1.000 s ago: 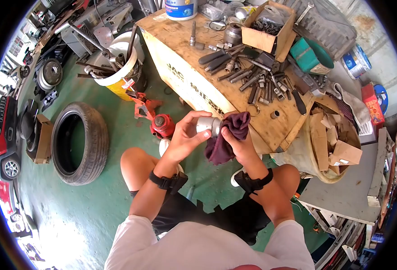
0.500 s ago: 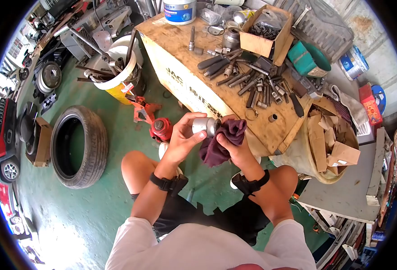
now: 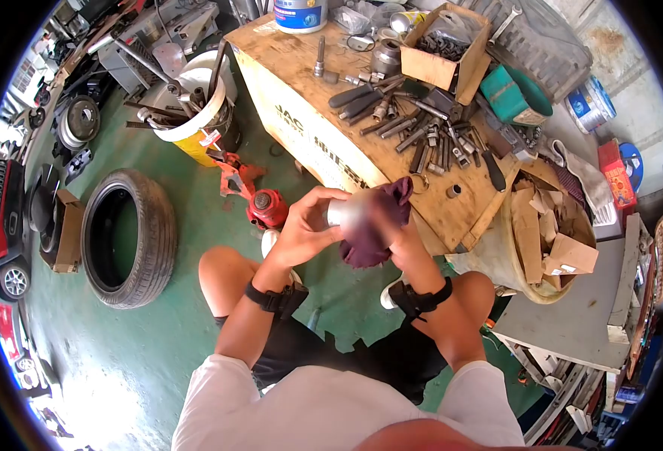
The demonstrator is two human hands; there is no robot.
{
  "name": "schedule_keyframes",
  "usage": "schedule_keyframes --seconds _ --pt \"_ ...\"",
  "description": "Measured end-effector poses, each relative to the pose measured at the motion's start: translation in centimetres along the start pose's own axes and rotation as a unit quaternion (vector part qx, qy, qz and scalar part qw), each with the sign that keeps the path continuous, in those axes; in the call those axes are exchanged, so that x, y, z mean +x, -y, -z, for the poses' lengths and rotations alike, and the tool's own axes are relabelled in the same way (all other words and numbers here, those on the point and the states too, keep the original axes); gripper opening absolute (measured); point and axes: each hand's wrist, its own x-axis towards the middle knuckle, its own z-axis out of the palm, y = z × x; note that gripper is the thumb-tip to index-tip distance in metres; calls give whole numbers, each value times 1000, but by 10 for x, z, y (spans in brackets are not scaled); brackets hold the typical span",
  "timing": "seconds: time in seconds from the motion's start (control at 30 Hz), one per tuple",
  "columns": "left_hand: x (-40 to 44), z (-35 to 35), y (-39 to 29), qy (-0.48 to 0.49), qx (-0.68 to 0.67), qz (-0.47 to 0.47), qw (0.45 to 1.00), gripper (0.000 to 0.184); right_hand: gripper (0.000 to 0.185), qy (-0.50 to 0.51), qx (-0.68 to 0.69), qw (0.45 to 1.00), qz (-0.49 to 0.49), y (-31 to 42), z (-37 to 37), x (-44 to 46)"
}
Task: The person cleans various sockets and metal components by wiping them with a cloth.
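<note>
My left hand [image 3: 307,229] is closed around a silver, cylindrical metal socket [image 3: 336,213], held in front of me above my knees. A dark purple cloth [image 3: 365,249] is bunched in my right hand [image 3: 400,239] and pressed against the socket's right end. A blurred patch covers that end and some of the right fingers, so the contact there is hard to make out. Just beyond my hands is the wooden workbench [image 3: 271,71], with several sockets and steel extension bars [image 3: 414,135] piled on it.
A red bottle jack [image 3: 267,207] stands on the green floor beyond my left hand. Further left are a tyre [image 3: 162,248] and a bucket [image 3: 188,154] of metal bars. A bin [image 3: 546,282] of torn cardboard stands to the right. An open carton [image 3: 429,68] sits on the bench.
The cloth and my right hand have moved up and slightly right, and the cloth now covers more of the socket. My left hand still holds the socket. The camera view has shifted slightly.
</note>
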Motion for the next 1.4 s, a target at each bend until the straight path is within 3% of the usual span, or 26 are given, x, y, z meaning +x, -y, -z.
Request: schedule_keyframes --seconds 0.2,0.27,0.3,0.37,0.4,0.5,0.7,0.77,0.9,1.0,1.1,1.23,1.3,1.4 --pt "2 -8 -7 -6 52 -10 999 41 46 61 -54 996 23 5 6 0" --pt "1 -10 -10 -52 99 19 994 28 52 106 -179 975 81 6 3 -2" --pt "0 -8 -8 -54 99 22 993 28 52 106 -177 975 78 2 5 -2" --pt "-2 -5 -2 -82 50 123 988 35 53 140 -150 976 71 -8 9 0" --pt "0 -10 -1 -90 92 89 988 41 53 142 -149 976 70 -6 10 0" --pt "-2 -8 -1 -96 112 105 983 39 54 167 -179 967 75 9 8 0" --pt "1 -2 -1 -198 7 132 971 32 48 145 -183 968 93 13 4 5" --pt "2 -7 -5 -212 -6 128 969 31 46 67 -140 980 123 4 -3 6" --pt "-5 -6 10 -162 68 161 971 33 52 72 -208 966 137 -9 -12 3" --pt "-6 -5 10 -134 -100 215 962 36 48 89 -220 965 116 -14 -11 -1" --pt "-7 2 7 -89 -131 216 963 36 46 99 -227 961 121 -9 -12 -3" --pt "-5 -8 11 -125 -129 202 963 37 48 104 -214 961 141 -8 -6 1" --pt "-2 -15 13 -213 -75 225 948 38 49 96 -215 960 148 -10 -5 3" --pt "-2 -13 19 -179 -24 189 965 39 48 77 -219 959 162 -9 -7 1"
